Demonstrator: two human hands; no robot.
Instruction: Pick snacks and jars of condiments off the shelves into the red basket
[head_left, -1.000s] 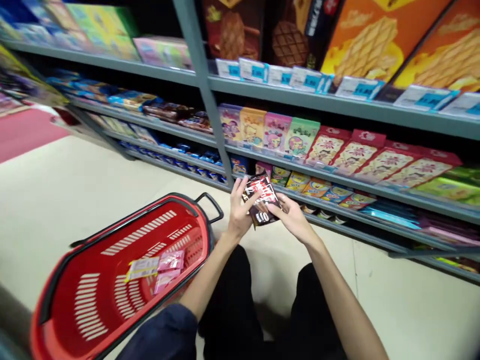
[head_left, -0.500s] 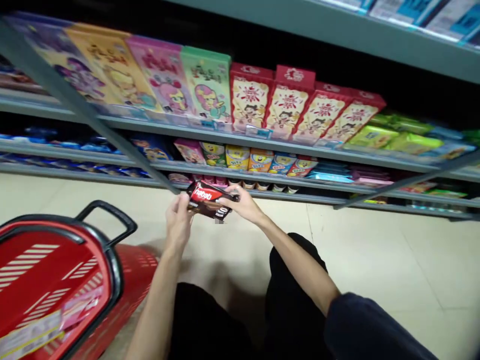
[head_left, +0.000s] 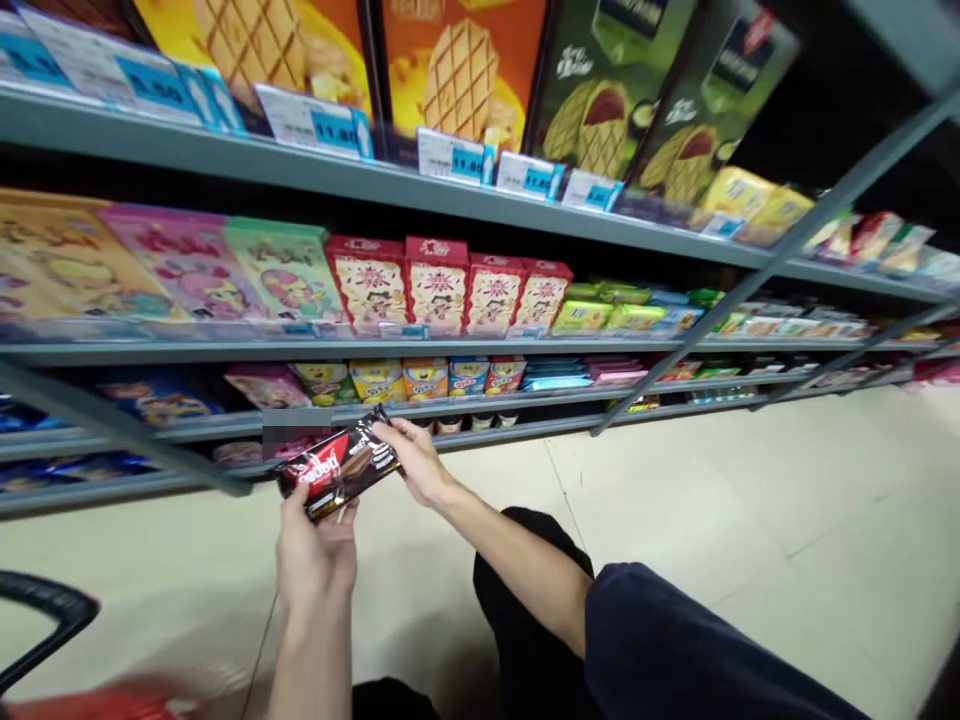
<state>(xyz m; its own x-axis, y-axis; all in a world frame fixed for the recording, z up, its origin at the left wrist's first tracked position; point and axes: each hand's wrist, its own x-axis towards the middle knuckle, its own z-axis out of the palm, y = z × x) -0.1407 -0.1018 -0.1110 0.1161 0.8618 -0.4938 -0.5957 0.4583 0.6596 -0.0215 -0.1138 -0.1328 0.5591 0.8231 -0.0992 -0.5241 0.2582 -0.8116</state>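
Note:
A dark brown and red packet of wafers (head_left: 341, 466) is held up between both hands in front of the lower shelves, its printed face turned toward me. My left hand (head_left: 315, 550) grips the packet's left end from below, thumb on the front. At the other end, my right hand (head_left: 416, 460) pinches the upper right corner with thumb and fingers. Some fingers of each hand are hidden behind the packet.
Grey shelves carry red snack boxes (head_left: 439, 290), a green cartoon box (head_left: 289, 275) and small coloured boxes (head_left: 427, 379). Waffle boxes (head_left: 457, 75) stand above price tags (head_left: 454, 158). At lower left is a basket's black handle (head_left: 45, 610). Pale floor tiles (head_left: 675, 520) lie below.
My view has turned up and to the right, so the upper shelf shows and most of the red basket has left view. The packet now tilts the other way, its right end raised.

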